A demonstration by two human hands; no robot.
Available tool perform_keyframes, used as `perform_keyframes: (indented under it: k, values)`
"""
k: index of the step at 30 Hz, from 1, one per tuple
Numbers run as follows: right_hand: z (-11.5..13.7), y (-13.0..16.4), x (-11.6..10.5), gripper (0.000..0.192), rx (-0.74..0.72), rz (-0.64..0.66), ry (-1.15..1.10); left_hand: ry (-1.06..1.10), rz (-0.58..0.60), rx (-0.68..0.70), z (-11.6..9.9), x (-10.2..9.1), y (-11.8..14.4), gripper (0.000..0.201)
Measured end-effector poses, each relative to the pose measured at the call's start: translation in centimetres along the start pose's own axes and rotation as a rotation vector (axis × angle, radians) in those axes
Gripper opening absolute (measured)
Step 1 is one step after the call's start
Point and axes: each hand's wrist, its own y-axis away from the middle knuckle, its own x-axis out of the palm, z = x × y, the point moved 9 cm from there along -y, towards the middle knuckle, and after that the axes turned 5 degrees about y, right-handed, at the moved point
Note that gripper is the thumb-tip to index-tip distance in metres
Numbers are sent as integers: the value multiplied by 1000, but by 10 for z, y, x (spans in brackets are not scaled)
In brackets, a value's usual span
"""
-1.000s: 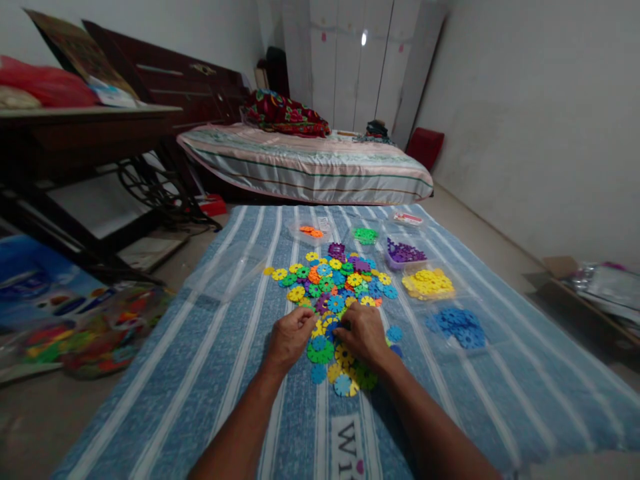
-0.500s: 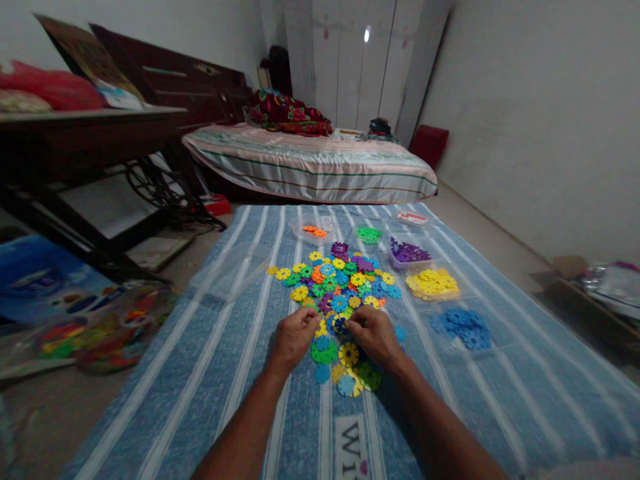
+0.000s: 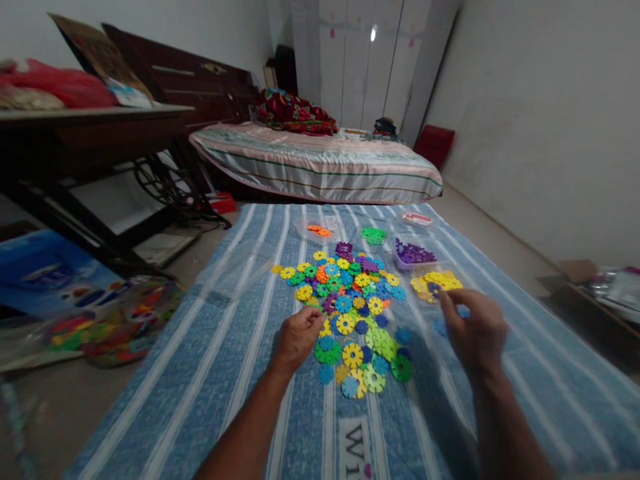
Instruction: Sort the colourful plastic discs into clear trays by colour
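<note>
A pile of notched, flower-shaped plastic discs point(image 3: 345, 324) in mixed colours lies on the striped cloth. My left hand point(image 3: 297, 338) rests at the pile's left edge with thumb and fingers pinched together; what they hold, if anything, is hidden. My right hand point(image 3: 475, 330) is raised right of the pile, pinching a dark blue disc point(image 3: 433, 289) between thumb and fingertips. Behind that disc are yellow discs point(image 3: 445, 280) in a clear tray. The blue discs point(image 3: 440, 327) near my right hand are mostly covered by it.
Beyond the pile stand containers of orange discs point(image 3: 319, 231), green discs point(image 3: 373, 235) and purple pieces point(image 3: 414, 253). A clear plastic sheet or lid point(image 3: 237, 273) lies at left. Past the cloth is a bed point(image 3: 320, 163); a treadle sewing table point(image 3: 100, 127) stands at left.
My right hand has moved right, from the pile to beside the yellow and blue discs, and now shows a dark blue disc. My left hand stays at the pile's edge.
</note>
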Motion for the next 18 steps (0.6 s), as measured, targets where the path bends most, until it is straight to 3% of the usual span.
perform_keyframes:
  k: [4, 7, 9, 12, 15, 18]
  values:
    - [-24, -1, -24, 19, -13, -69, 258, 4, 0, -7, -1, 0, 0, 20]
    - [-10, 9, -16, 18, -21, -13, 134, -5, -5, -14, -1, 0, -1, 19]
    - [12, 20, 3, 16, -37, 101, -49, -13, -11, -17, -1, -1, -1, 18]
    - [56, 39, 48, 14, -105, 377, -262, -11, -17, -15, -3, -1, 1, 18]
    - [96, 53, 90, 16, -218, 602, -332, 3, -19, -25, -5, -2, 2, 17]
    - [124, 58, 121, 33, -323, 711, -330, 11, -14, -26, -7, -3, 3, 16]
